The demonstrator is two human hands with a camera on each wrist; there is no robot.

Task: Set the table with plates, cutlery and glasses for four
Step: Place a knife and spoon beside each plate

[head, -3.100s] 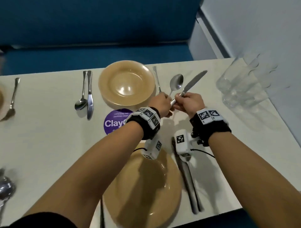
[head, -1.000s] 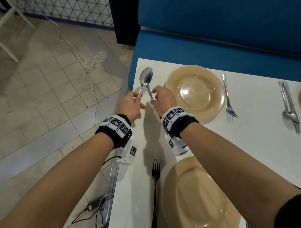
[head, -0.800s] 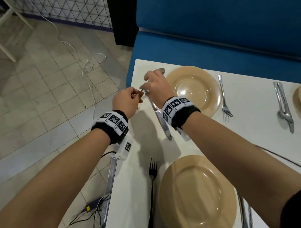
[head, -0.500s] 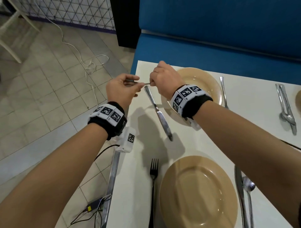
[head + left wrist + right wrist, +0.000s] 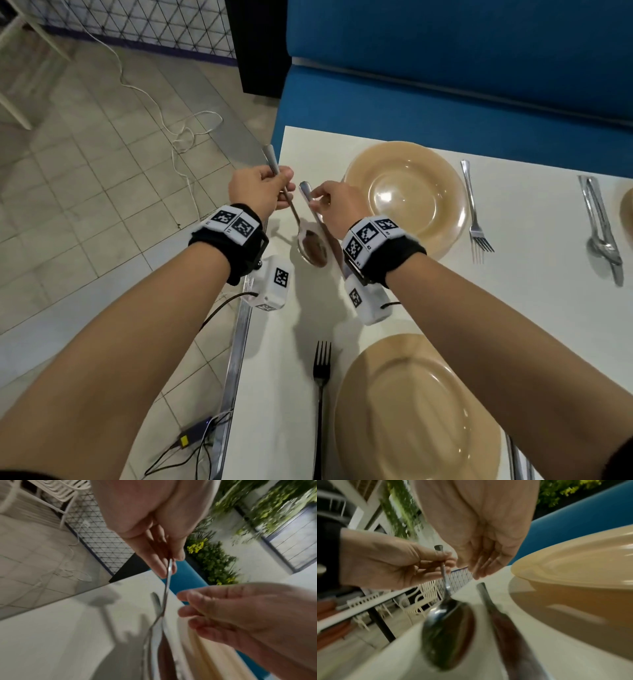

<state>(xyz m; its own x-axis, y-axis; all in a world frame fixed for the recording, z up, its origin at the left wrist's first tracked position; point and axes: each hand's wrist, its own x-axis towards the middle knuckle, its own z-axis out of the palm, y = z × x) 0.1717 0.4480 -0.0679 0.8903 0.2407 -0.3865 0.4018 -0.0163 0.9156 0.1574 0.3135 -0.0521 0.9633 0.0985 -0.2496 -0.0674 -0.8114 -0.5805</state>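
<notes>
shiny metal spoon (image 5: 310, 241), glossy tan plate (image 5: 404, 195)

The steel table knife (image 5: 320, 224) disappears under the right hand (image 5: 337, 209) and its wristband, so its blade cannot be seen. The near tan round plate (image 5: 411, 411) is cut off by the bottom edge. In the wrist views, the steel spoon's bowl (image 5: 447, 635) is badly blurred.

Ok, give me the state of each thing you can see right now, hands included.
left hand: grips the spoon's handle.
spoon: tilted, bowl low over the table beside the knife; contact unclear.
right hand: fingertips at the knife's handle end, nothing gripped.
knife: lying flat, left of the far plate.
far plate: set, empty.
near plate: set, empty.
near fork: flat, left of near plate.
</notes>
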